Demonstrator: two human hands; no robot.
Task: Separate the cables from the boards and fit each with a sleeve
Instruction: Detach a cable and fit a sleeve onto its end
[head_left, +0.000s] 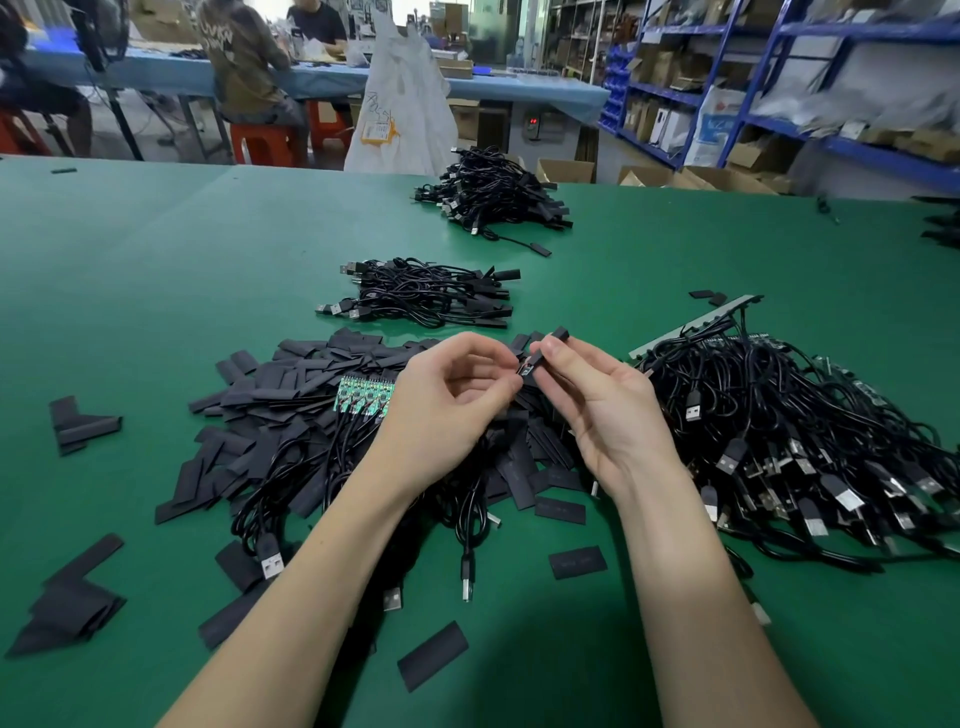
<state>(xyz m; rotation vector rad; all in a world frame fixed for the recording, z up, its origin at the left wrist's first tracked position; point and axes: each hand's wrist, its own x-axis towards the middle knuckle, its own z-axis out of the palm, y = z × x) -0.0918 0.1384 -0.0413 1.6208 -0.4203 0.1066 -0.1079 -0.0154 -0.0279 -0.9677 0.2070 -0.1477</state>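
1. Two bare hands meet above the green mat-covered table (156, 270): the left hand (447, 410) pinches a small board end (525, 370) between thumb and curled fingers.
2. Touching it, the right hand (602, 410) pinches a flat black sleeve (551, 340) at that board end.
3. Beneath the hands lies a heap of loose black sleeves (291, 410) with a green strip of joined boards (363, 397) and its cables.
4. Right: a large tangle of black USB cables (789, 431).
5. Far: two piles of sleeved cables (426, 293), (493, 195).
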